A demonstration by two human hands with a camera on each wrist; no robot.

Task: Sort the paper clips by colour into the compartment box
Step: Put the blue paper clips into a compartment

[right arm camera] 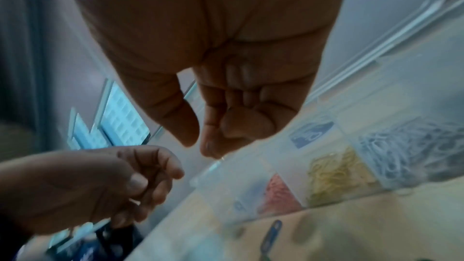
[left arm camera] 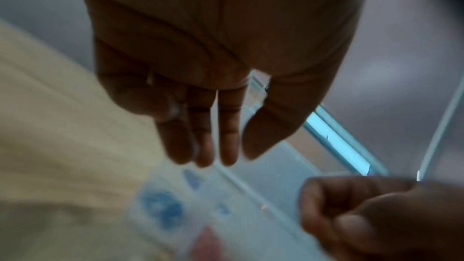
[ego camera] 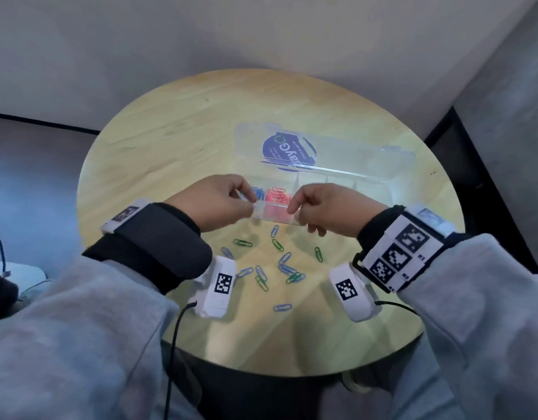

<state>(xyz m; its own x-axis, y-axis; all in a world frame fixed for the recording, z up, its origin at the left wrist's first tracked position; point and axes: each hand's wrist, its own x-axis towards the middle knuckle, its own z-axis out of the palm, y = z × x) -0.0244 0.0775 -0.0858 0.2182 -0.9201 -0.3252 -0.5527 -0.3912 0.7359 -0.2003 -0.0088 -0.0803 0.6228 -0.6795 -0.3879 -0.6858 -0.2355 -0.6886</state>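
The clear compartment box (ego camera: 370, 189) lies on the round wooden table with its lid (ego camera: 337, 153) folded back. Its near-left compartments hold blue clips (ego camera: 258, 191) and pink clips (ego camera: 277, 195); the right wrist view also shows yellow clips (right arm camera: 334, 176) and white clips (right arm camera: 411, 150). Several loose blue and green clips (ego camera: 287, 268) lie in front of the box. My left hand (ego camera: 246, 201) hovers at the blue compartment, its fingers curled and pinching something small and pale, seemingly a clip. My right hand (ego camera: 293, 209) is curled at the box's front wall, with nothing visible between thumb and forefinger (right arm camera: 198, 146).
The table's edge (ego camera: 89, 165) curves close on the left and the front. Behind the table stands a pale wall (ego camera: 261, 31), with dark floor at both sides. A cable (ego camera: 174, 344) hangs from my left wrist. Both wrist views are blurred.
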